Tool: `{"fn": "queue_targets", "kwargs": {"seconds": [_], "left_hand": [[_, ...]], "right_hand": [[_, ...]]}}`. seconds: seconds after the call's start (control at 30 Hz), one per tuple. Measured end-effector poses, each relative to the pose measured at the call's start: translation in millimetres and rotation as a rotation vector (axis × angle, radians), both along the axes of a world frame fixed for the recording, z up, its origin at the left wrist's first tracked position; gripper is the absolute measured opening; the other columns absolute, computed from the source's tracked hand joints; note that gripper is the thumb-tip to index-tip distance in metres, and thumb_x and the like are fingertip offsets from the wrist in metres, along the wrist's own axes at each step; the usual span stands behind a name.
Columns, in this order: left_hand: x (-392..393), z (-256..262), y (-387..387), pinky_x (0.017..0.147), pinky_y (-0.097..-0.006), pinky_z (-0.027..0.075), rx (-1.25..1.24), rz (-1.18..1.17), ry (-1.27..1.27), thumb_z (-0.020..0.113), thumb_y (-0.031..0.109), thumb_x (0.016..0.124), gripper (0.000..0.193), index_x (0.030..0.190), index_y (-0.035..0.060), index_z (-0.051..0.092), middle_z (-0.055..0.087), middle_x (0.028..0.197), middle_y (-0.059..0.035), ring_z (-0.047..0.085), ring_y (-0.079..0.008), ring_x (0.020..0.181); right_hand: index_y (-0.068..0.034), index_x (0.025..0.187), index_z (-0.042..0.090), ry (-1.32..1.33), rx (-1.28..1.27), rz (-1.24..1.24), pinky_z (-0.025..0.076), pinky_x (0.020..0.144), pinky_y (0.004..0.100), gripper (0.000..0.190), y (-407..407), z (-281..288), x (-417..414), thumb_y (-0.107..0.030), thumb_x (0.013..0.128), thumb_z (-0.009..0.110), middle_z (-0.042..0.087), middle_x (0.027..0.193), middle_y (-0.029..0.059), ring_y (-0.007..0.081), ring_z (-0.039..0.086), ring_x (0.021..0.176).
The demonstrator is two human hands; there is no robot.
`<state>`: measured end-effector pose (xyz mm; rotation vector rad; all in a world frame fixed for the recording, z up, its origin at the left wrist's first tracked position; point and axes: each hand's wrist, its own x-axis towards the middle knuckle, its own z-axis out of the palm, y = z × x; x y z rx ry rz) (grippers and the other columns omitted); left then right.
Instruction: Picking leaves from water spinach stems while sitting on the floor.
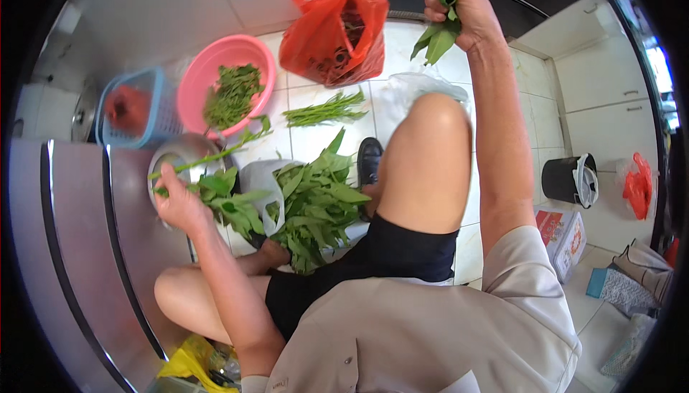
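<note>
My left hand (183, 202) grips a green vegetable stem (229, 151) with leaves hanging from it, above a metal basin (161, 161). Raised at the upper right, my right hand (465, 11) is closed around a few loose leaves (438, 40). Between my legs a whitish plastic bag (275, 220) holds a large heap of leafy greens (323, 194). Trimmed green stems (325, 110) lie in a bundle on the tiled floor. Beyond the metal basin, a pink plastic basin (188, 83) holds smaller greens (231, 97).
An open red plastic bag (371, 32) stands ahead, with a crumpled clear bag (414, 83) near my knee. A blue basket (156, 107) is at the left, by grey panels (81, 220). To the right are a black bin (560, 180), a box (570, 247) and white cabinets (597, 86).
</note>
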<state>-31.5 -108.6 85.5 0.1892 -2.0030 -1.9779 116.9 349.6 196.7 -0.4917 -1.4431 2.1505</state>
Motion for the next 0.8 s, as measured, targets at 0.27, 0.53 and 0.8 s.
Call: {"fn": "queue_targets", "kwargs": {"seconds": [0.27,0.53,0.8], "left_hand": [[0.1,-13.5,12.3,0.044,-0.0239,0.034,-0.091,-0.048,-0.154,0.068,0.03,0.094,0.026,0.083,0.0082,0.058,0.046,0.06,0.0037,0.043,-0.0063,0.052],[-5.8,-30.7,34.5,0.044,-0.0233,0.032,-0.12,-0.179,-0.219,0.065,0.029,0.096,0.025,0.092,0.0049,0.06,0.042,0.057,0.0042,0.042,-0.0057,0.051],[-7.4,-35.5,49.8,0.042,-0.0227,0.032,-0.153,-0.246,-0.232,0.063,0.028,0.098,0.024,0.091,0.0046,0.06,0.044,0.056,0.0032,0.043,-0.0062,0.05]], "right_hand": [[-0.002,0.098,0.07,-0.584,0.054,0.139,0.038,0.045,0.027,0.02,40.7,-129.8,67.3,-0.014,0.086,0.059,0.063,0.09,0.0075,0.0127,0.048,0.051],[-0.002,0.096,0.074,-1.348,1.288,0.724,0.054,0.062,0.0416,0.024,54.7,-329.5,68.3,-0.015,0.085,0.057,0.073,0.091,0.0166,0.0304,0.071,0.075],[-0.003,0.102,0.071,-1.52,0.878,0.02,0.055,0.078,0.0433,0.03,127.1,-404.8,86.5,-0.021,0.089,0.051,0.07,0.106,0.0215,0.0329,0.071,0.088]]}}
